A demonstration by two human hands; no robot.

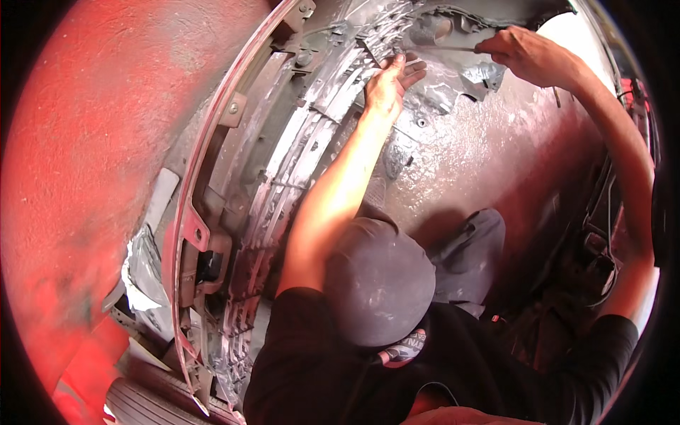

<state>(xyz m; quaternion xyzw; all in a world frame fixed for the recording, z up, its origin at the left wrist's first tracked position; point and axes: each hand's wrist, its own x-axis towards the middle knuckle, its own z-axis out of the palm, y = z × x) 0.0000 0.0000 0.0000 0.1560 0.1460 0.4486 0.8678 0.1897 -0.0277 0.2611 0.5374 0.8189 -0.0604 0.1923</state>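
Red paint, scuffed with grey, covers the broad rough surface [92, 142] from 8 to 11 o'clock, and a wet-looking, glossy grey expanse [453, 170] spreads from 1 to 3. Between them a long curved frame [202, 152] bows from 12 down to 7 o'clock, set with tabs and bolt holes; along its inner side run ribbed strips [301, 131], scraped pale in patches. Black cloth of a short-sleeved shirt [489, 354] fills 5 to 6 o'clock. Just above it, toward 5, sits a rounded dark grey cloth shape [379, 280], dusted with light specks, beside folded grey fabric [471, 251] near 3. Crumpled silvery material [145, 265] lies near 9, outside the frame. At 1 o'clock the right hand [531, 57] is closed round the dark handle of a thin rod-like tool [460, 49], whose shaft points toward 12. Near that end, just past 12, the left hand [386, 88] is spread, fingers extended, beside the ribbed strips; whether it touches them I cannot tell. Smallest is a patterned band [405, 347] at 5 o'clock, bearing pale printed lettering, partly curved out of sight.
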